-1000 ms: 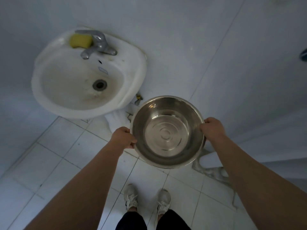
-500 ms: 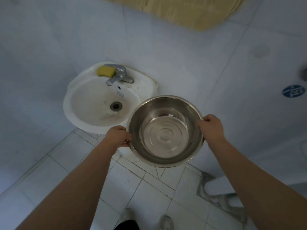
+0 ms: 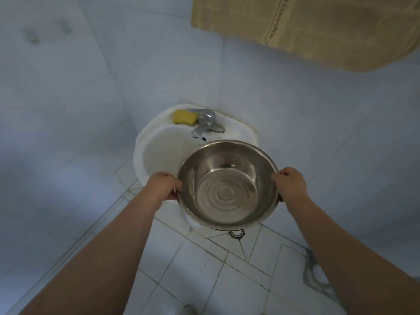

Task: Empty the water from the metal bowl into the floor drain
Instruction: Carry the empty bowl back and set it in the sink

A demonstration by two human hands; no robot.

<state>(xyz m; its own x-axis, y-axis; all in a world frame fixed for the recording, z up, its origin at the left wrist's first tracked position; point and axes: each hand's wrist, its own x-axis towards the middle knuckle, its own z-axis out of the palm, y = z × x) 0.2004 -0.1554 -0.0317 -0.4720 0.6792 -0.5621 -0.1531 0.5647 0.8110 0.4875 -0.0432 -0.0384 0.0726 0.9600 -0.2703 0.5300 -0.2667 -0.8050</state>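
In front of the sink, both hands hold the bowl in the air above the tiled floor. The left hand is closed on the left part of the rim, with the fingers curled under the edge. The right hand is closed on the right part of the rim in the same way, thumb on top. The bowl is tipped a little toward the person, so its inside with round rings on the bottom is visible. It hides the front right part of the sink. I cannot tell if water is inside; the metal only shines. The drain is in the floor just below the near edge of the bowl, and only part of it shows. On the sink a yellow sponge lies touching the left side of the tap. A beige cloth hangs on the wall at the top right.
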